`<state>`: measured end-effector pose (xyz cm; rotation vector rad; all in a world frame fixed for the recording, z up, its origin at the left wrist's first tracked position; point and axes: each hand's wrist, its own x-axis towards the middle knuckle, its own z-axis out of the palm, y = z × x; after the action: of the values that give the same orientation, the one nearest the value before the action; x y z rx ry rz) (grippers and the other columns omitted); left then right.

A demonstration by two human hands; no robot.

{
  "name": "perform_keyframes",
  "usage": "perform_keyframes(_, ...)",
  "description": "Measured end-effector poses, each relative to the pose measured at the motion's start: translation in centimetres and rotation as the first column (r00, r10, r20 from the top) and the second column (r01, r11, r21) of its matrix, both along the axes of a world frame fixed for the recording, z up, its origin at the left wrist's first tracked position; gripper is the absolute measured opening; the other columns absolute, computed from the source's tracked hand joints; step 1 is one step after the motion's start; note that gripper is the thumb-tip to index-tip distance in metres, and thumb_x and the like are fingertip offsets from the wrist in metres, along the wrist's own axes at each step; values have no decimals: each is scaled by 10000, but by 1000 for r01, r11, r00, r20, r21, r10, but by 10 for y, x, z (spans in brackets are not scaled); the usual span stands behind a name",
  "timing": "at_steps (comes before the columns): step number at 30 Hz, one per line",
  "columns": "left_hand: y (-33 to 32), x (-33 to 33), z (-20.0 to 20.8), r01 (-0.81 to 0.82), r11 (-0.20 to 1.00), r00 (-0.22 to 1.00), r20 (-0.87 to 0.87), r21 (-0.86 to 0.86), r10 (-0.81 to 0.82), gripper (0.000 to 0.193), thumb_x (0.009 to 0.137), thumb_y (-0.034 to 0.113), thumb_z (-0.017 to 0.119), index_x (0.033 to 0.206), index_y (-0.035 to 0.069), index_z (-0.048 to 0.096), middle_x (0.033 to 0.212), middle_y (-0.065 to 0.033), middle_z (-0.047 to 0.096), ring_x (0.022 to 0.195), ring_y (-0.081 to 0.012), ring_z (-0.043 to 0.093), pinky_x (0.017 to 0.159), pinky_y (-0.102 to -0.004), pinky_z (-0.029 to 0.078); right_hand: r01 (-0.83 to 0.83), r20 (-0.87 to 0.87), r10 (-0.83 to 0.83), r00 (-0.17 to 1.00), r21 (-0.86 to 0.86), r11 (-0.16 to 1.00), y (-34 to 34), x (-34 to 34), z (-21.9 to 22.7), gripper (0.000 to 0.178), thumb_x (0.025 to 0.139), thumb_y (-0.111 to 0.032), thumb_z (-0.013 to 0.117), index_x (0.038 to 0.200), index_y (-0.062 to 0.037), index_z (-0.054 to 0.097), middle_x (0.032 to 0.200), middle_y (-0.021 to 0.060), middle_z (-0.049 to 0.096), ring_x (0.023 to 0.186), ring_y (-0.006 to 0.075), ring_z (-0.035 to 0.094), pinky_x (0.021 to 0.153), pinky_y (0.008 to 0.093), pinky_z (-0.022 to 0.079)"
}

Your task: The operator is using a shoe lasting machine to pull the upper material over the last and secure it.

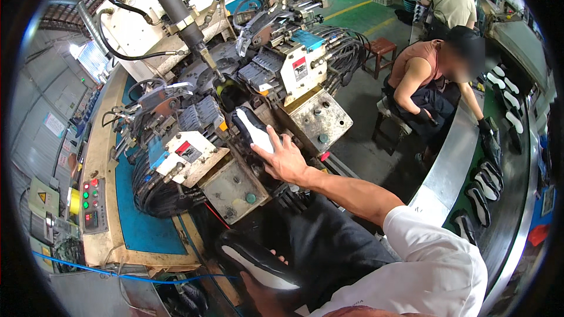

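A black shoe upper with a white underside sits sole side up in the middle of the lasting machine, between its two finger-block heads. My right hand reaches in from the right and grips its near end, thumb and fingertips against the white underside. Low in front of me, my left hand holds a second black shoe upper, tilted, its white underside partly showing. Fingertips appear at its far edge; most of that hand is hidden or cut off by the lower edge.
Metal boxes with knobs flank the machine's opening. A button panel stands at the left. On the right runs a conveyor carrying several shoes; a seated co-worker reaches to it. A blue hose crosses the lower left.
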<state>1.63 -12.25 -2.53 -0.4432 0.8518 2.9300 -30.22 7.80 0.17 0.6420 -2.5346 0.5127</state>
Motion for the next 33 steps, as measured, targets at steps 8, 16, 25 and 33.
perform_keyframes(8,17,36,-13,16,998,996,84,-53,-11,970,995,768,449,1516,-50,451,1354,-244,619,1172,-416,650,1075,-583,508,20,-20,-21,1000,-82,996,5,5,-5,776,849,-275,801,1572,-353,531,1687,328,245,1278,570,490,1031,623,529)
perform_keyframes(16,34,33,-6,-22,992,972,230,-123,51,948,1058,735,330,1517,-88,427,1346,-278,619,1163,-445,649,1061,-588,517,57,99,-65,993,84,995,-4,-8,8,729,894,-269,738,1586,-318,516,1685,347,262,1338,578,463,1054,602,509)
perform_keyframes(25,32,9,-38,172,949,979,153,-265,-134,769,1079,528,422,1554,-75,370,1361,-326,634,1160,-493,699,1020,-605,575,-64,-201,83,976,97,993,4,-28,-4,617,909,-210,676,1504,-83,580,1603,307,456,1537,475,374,1300,548,266)
perform_keyframes(33,47,-34,-41,236,922,958,231,-306,-169,820,1011,449,563,1622,-35,305,1400,-308,623,1165,-443,716,1028,-542,588,-22,-251,75,965,208,978,-37,-122,-4,542,1027,-243,495,1523,-35,562,1623,260,472,1548,405,395,1305,497,259)
